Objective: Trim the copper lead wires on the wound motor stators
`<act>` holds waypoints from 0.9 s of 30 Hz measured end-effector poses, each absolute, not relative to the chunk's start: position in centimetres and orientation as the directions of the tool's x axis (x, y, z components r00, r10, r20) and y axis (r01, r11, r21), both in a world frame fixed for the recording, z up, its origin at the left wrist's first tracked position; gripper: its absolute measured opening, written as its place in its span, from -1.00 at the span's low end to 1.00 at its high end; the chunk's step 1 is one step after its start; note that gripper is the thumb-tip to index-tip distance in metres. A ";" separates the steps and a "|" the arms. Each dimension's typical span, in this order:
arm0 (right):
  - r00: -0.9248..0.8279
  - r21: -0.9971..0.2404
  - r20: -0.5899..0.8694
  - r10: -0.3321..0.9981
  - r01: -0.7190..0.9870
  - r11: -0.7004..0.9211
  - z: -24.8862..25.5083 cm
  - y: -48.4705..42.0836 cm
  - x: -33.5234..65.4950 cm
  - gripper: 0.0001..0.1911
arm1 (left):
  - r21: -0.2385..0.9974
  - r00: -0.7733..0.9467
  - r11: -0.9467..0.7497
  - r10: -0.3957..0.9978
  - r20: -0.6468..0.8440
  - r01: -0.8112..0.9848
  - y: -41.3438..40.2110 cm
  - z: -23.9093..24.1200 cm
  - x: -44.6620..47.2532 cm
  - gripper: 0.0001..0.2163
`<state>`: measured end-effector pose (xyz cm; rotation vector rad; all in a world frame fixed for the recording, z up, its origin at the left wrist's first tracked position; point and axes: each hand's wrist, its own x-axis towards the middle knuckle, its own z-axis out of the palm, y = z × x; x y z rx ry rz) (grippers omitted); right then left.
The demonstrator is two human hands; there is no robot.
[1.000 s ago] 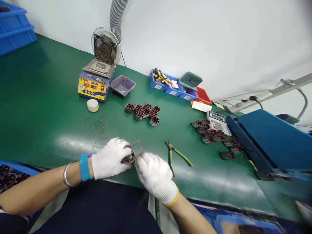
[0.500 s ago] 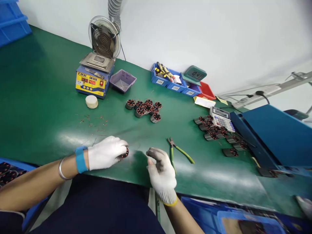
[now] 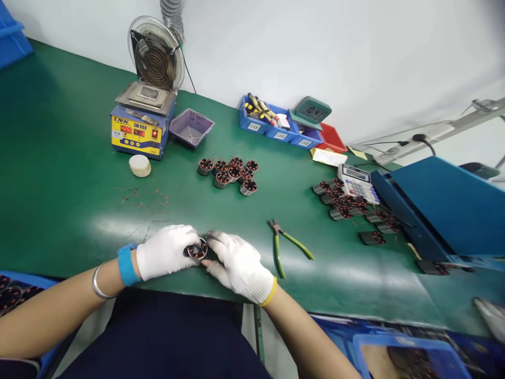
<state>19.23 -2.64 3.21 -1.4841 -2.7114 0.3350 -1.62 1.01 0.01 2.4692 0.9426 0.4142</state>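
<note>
My left hand [image 3: 165, 251], in a white glove with a blue wristband, grips a small round motor stator [image 3: 197, 248] with copper windings near the table's front edge. My right hand [image 3: 236, 266], also gloved, rests against the stator's right side with its fingertips pinched at it. Green-handled cutters [image 3: 284, 245] lie on the green mat just right of my right hand.
A cluster of stators [image 3: 229, 173] sits mid-table; more stators [image 3: 347, 208] lie by a calculator [image 3: 357, 181]. At the back stand a solder pot with fan [image 3: 142, 113], a purple tray [image 3: 190, 127], blue bins [image 3: 276, 131]. A blue machine [image 3: 445, 210] is at the right. Wire scraps [image 3: 144, 202] lie nearby.
My right hand had lifted away from the stator half a second ago and has come back to touch it. The left hand kept its grip.
</note>
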 end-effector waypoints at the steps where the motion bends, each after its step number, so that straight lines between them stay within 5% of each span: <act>1: -0.558 -0.221 -0.031 0.829 0.813 0.539 3.0 -2.4 19.2 -0.50 | 0.520 0.726 -0.660 0.680 0.106 0.542 1.1 0.1 -1.7 -0.75; 5: -0.615 -0.238 -0.011 0.788 0.767 0.596 3.1 -1.0 18.9 -0.40 | 0.500 0.759 -0.693 0.643 0.102 0.520 1.1 0.3 -1.9 -0.78; 14: -0.620 -0.027 -0.213 0.755 0.776 0.630 5.6 -1.5 20.4 -0.52 | 0.481 0.802 -0.738 0.586 0.111 0.473 1.5 0.0 -2.1 -0.83; 18: -0.745 -0.111 -0.102 0.659 0.667 0.737 5.6 -2.0 20.7 -0.81 | 0.494 0.797 -0.727 0.594 0.106 0.477 1.5 0.0 -2.2 -0.83; 27: -0.806 -0.277 -0.140 0.576 0.590 0.758 4.1 -2.4 21.1 -0.80 | 0.502 0.797 -0.732 0.590 0.128 0.461 1.6 0.0 -2.4 -0.86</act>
